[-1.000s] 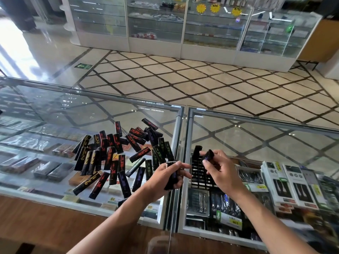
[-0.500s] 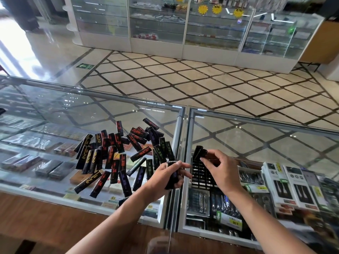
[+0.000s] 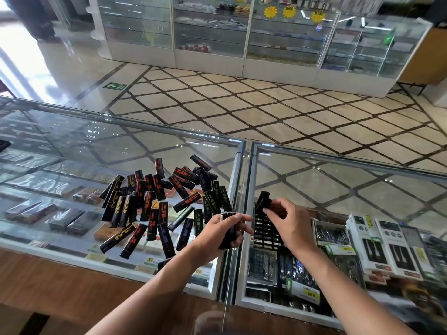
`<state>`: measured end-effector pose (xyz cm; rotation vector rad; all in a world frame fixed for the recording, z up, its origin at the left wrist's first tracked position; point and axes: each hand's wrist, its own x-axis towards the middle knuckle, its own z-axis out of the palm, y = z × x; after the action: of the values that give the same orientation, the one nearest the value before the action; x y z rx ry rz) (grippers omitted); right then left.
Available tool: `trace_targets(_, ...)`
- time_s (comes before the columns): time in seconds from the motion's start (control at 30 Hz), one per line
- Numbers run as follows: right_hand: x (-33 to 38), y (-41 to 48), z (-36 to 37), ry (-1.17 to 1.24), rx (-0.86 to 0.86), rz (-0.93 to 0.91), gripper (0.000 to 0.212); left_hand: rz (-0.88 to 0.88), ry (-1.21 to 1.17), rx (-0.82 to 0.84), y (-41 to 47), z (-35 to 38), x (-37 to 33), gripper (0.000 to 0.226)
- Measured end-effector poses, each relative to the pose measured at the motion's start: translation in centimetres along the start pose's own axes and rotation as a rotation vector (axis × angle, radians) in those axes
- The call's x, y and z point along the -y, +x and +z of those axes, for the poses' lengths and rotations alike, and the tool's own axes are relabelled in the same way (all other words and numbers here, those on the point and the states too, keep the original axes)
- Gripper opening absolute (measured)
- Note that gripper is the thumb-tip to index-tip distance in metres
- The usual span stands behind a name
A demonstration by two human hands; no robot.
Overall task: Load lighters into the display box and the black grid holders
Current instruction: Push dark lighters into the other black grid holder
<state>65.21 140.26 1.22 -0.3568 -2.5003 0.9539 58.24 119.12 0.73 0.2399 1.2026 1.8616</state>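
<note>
Left hand point(image 3: 217, 234) round spare lighters point(image 3: 227, 226), right hand point(image 3: 287, 222) pinching one lighter point(image 3: 263, 203) over black grid holder point(image 3: 263, 232).

The floor point(image 3: 242, 100) was cream tile laid in diamonds with dark lines between, and a small green sign point(image 3: 115, 86) was set into it at the left. Hard daylight glared off the polished surface at the far left point(image 3: 31, 56). White-based glass showcases point(image 3: 210, 32) ran along the far side, with yellow starburst tags point(image 3: 289, 12) on the upper shelves. In the foreground two metal-framed glass tabletops point(image 3: 338, 180) met at a seam, above a band of reddish wood point(image 3: 60, 286).
</note>
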Motion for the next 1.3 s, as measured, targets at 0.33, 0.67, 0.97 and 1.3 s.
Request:
trace_targets(0.33, 0.3, 0.2, 0.2, -0.026, 0.005, 0.075, 0.019, 0.001, 0.033, 0.004, -0.2, 0.4, -0.2, 0.027)
trace_targets(0.67, 0.7, -0.6, -0.4, 0.023, -0.018, 0.09, 0.013, 0.001, 0.065, 0.005, -0.5, 0.6, -0.5, 0.029)
trace_targets(0.97, 3.3, -1.7, 0.1, 0.128, 0.221, -0.113, 0.014, -0.025, 0.289, 0.028, -0.5, 0.9, -0.3, 0.02)
trace_targets(1.3, 4.3, -1.2, 0.2, 0.176, 0.354, -0.101, 0.009, 0.002, 0.317, 0.1, -0.8, 0.9, -0.5, 0.015)
